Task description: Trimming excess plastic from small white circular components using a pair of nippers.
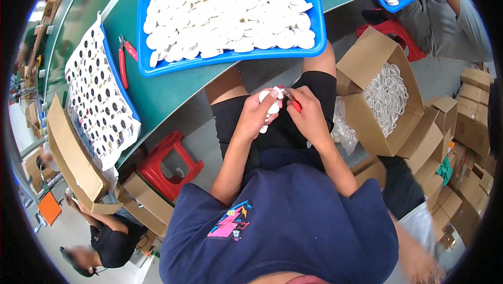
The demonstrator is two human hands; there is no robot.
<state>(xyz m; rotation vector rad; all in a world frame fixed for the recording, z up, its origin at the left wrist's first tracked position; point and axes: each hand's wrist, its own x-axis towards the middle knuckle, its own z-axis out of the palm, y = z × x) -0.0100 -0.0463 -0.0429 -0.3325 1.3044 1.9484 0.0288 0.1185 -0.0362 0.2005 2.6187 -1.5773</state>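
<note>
Over the lap, the left hand (255, 113) has its grip clamped on a small stack of white plastic discs (272, 107), smooth and rounded; how many are in the stack I cannot tell. The right hand (309, 113) is closed round a red-handled cutter (294, 104) whose tip touches the top of the stack. Both hands sit just below the edge of the green surface (157, 95), above black shorts.

On that surface lies one wide blue plastic tray (230, 57), shallow and straight-rimmed, heaped with matte white discs too many to count. A second blue tray (406, 0) with the same pieces shows at the upper right, beside another person's arm. Left of the big tray lies one pair of red-handled pliers (123, 61), and further left a white sheet (99, 100) studded with rows of small dark-centred rounds.

To the right, one open cardboard box (377, 87) holds a pile of thin white rings (386, 95). More flat brown cartons are stacked near the right rim. Two red plastic stools are in view, one (167, 163) at the left, under the edge of the green surface.
</note>
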